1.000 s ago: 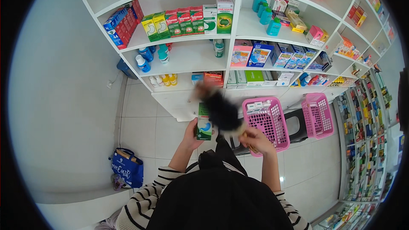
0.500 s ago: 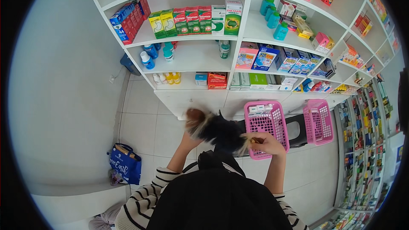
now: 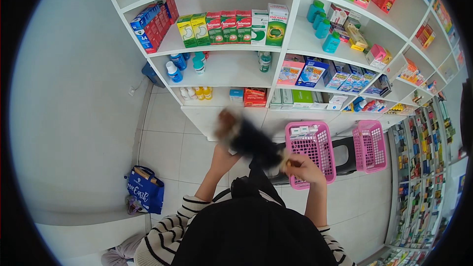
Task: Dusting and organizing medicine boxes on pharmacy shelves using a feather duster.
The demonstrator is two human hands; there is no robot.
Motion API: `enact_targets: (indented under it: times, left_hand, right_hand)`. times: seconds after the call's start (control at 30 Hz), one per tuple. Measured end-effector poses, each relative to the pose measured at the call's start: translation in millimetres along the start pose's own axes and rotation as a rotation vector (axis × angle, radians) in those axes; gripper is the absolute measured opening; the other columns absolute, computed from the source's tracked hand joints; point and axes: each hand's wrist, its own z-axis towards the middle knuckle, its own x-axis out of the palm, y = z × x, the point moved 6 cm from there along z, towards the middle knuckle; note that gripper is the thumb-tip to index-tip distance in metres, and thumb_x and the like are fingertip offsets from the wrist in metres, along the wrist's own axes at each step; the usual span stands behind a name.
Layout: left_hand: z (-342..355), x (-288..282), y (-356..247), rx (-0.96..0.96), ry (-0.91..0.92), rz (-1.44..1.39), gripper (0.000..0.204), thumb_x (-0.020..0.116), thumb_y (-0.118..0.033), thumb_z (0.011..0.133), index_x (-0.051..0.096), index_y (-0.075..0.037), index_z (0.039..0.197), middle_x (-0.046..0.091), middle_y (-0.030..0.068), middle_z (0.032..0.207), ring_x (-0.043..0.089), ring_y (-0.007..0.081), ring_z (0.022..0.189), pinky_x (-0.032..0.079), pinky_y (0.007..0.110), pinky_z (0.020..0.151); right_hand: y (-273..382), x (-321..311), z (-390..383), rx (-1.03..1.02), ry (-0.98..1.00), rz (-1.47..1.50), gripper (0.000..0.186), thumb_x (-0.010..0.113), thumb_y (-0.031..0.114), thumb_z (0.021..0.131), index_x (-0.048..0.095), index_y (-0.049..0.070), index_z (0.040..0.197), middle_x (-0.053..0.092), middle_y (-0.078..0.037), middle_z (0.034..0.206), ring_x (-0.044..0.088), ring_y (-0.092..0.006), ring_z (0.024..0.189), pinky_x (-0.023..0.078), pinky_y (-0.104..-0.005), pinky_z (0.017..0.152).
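My right hand is closed round the light-coloured handle end of a feather duster. The duster has dark, cream and brown feathers, and its far end is blurred by motion. It slants up and left across the front of me, in front of the low white cabinet. My left hand is raised under the duster's brown tip. Feathers cover most of its fingers, and a small white edge shows beside the thumb; what it belongs to I cannot make out.
White shelves ahead carry medicine boxes and bottles. A pink basket with small white boxes stands on a dark stool, beside a second pink basket. A blue bag sits on the floor at left, by the wall. More stocked shelves line the right.
The duster has swung, its feathers now more blurred and slanting more steeply. My left hand has moved slightly up and right, and my right hand slightly left. The view has shifted a little.
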Motion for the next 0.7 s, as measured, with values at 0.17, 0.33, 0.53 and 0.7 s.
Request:
enact_targets:
  times: [0.17, 0.33, 0.53, 0.7]
  left_hand:
    - [10, -3, 4, -0.183, -0.156, -0.781, 0.082, 0.057, 0.002, 0.081, 0.002, -0.015, 0.14, 0.038, 0.0127, 0.127, 0.047, 0.0233, 0.112, 0.044, 0.035, 0.09]
    - [6, 10, 52, -0.595, -0.229, -1.55, 0.035, 0.05, -0.016, 0.09, 0.039, -0.01, 0.123, 0.048, 0.0064, 0.117, 0.05, 0.018, 0.105, 0.048, 0.034, 0.083]
    - [22, 2, 60, -0.687, -0.352, -1.598, 0.043, 0.047, -0.034, 0.092, 0.041, -0.007, 0.124, 0.052, 0.0087, 0.119, 0.052, 0.0197, 0.108, 0.044, 0.035, 0.093]
    - [21, -11, 73, -0.528, -0.306, -1.537, 0.042, 0.048, -0.032, 0.091, 0.041, -0.007, 0.124, 0.05, 0.0097, 0.121, 0.051, 0.0205, 0.109, 0.045, 0.035, 0.091]
  right_hand:
    - [-8, -25, 20, -0.114, -0.425, 0.108, 0.017, 0.058, 0.001, 0.081, 0.059, 0.002, 0.098, 0.051, 0.004, 0.068, 0.045, -0.0041, 0.059, 0.036, -0.0193, 0.052]
    - [-1, -8, 24, -0.234, 0.057, -0.095, 0.029, 0.062, -0.004, 0.076, 0.061, 0.003, 0.104, 0.053, 0.003, 0.075, 0.045, -0.003, 0.062, 0.034, -0.0169, 0.055]
    - [-10, -7, 82, -0.02, -0.274, 0.081, 0.017, 0.063, 0.003, 0.079, 0.062, 0.002, 0.097, 0.05, 0.003, 0.064, 0.046, -0.0043, 0.057, 0.035, -0.0181, 0.052]
    - [6, 11, 111, -0.15, 0.199, -0.188, 0.027, 0.065, 0.004, 0.078, 0.062, 0.005, 0.105, 0.05, 0.004, 0.068, 0.04, -0.0022, 0.057, 0.033, -0.0179, 0.052]
